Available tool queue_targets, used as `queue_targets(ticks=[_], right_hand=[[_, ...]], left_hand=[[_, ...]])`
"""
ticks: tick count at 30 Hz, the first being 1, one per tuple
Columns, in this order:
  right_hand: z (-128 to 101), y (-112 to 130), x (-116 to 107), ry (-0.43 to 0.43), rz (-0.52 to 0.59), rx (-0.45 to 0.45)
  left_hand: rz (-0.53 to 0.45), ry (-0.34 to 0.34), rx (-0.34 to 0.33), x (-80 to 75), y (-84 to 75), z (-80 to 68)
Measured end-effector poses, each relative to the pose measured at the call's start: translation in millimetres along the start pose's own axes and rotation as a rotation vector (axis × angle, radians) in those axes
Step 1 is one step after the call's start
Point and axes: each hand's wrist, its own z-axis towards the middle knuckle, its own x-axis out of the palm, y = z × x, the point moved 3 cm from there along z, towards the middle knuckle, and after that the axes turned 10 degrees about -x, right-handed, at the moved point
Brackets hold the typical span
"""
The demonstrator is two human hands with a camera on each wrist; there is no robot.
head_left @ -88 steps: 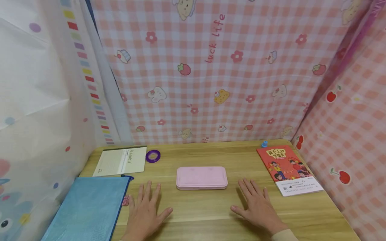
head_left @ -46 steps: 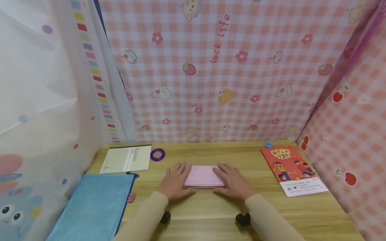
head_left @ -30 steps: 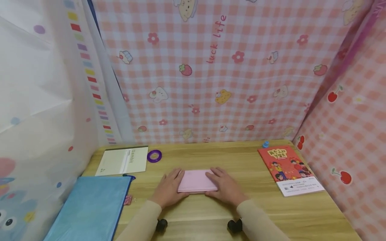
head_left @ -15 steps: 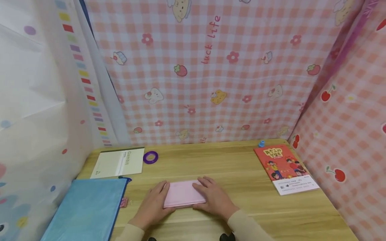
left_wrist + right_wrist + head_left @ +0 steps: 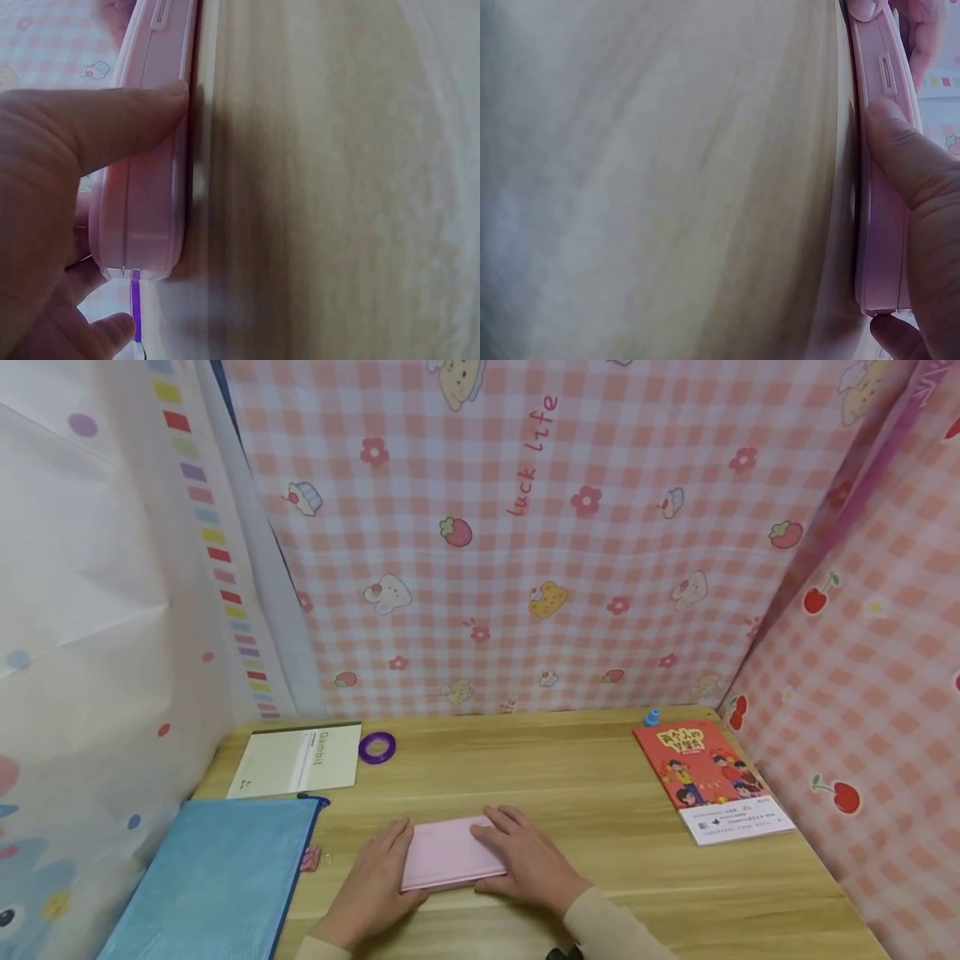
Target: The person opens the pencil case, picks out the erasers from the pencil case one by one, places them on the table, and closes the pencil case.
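Note:
A pink pencil case (image 5: 453,853), closed and lying slightly askew on the wooden table, has a hand at each end. My left hand (image 5: 375,881) grips its left end; in the left wrist view the thumb (image 5: 131,124) presses the front side and the fingers pass behind the case. At the other end my right hand (image 5: 528,864) holds on, its thumb (image 5: 900,142) on the front side near the small latch (image 5: 886,73). Fingers of the right hand lie over the top in the head view. What the case contains is hidden.
To the left lie a blue zip folder (image 5: 213,877), a pink clip (image 5: 311,858), a cream Gambit notebook (image 5: 300,762) and a purple tape roll (image 5: 377,747). A red booklet (image 5: 705,777) and small blue object (image 5: 652,717) are at right. Checked cloth (image 5: 495,568) hangs behind.
Both hands came from resting flat on the table to grip the case's ends. The case has been drawn toward me and leftward, and turned slightly. The other objects stayed put.

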Motion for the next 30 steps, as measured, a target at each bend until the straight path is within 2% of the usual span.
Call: queue_targets(ticks=[17,25,30], right_hand=[[3,-1,-5,0.020,-0.041,-0.083],[9,-2,-15,0.055,0.022,-0.052],[9,-6,-16,0.072,0.070,-0.016]], left_hand=[[-0.033,-0.002,0.016,2.3,2.7,-0.1],[-0.086,-0.043,0.053,-0.8,6.1,-0.7],[-0.176,-0.052,0.030,-1.3,9.5,1.8]])
